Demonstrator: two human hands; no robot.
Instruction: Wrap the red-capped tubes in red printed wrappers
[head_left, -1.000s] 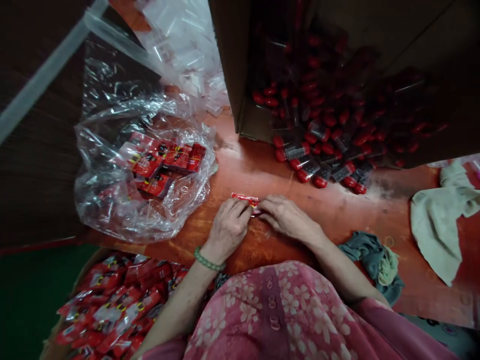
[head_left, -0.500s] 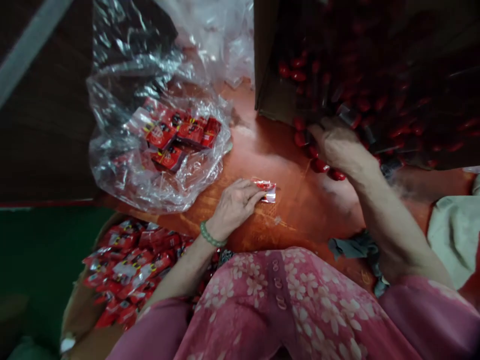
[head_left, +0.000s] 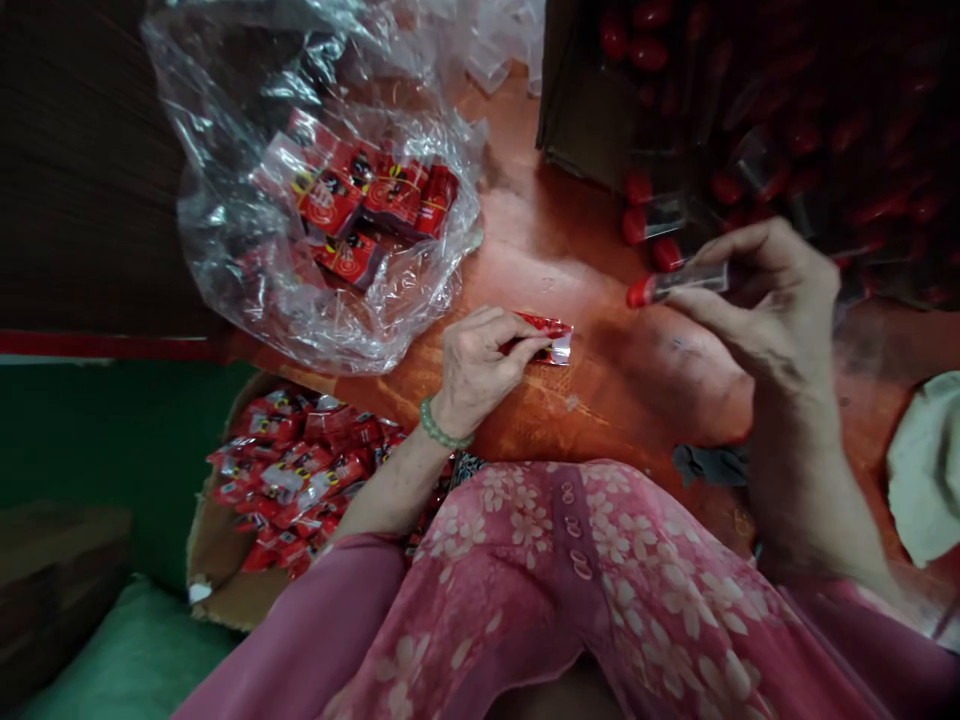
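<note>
Between thumb and fingers of the left hand [head_left: 486, 365] a red packet [head_left: 553, 340] was pinched, over the middle of the desk [head_left: 622, 385], its shiny pale end bare. By the fingers of the right hand [head_left: 780, 295] a clear tube [head_left: 688, 283] was clamped, its red cap [head_left: 640, 292] turned toward the packet — near it, not touching. A light, even squeeze was judged best for the tube's thin-looking wall; the packet's bare end was best left free of the fingers, so that it was not creased.
</note>
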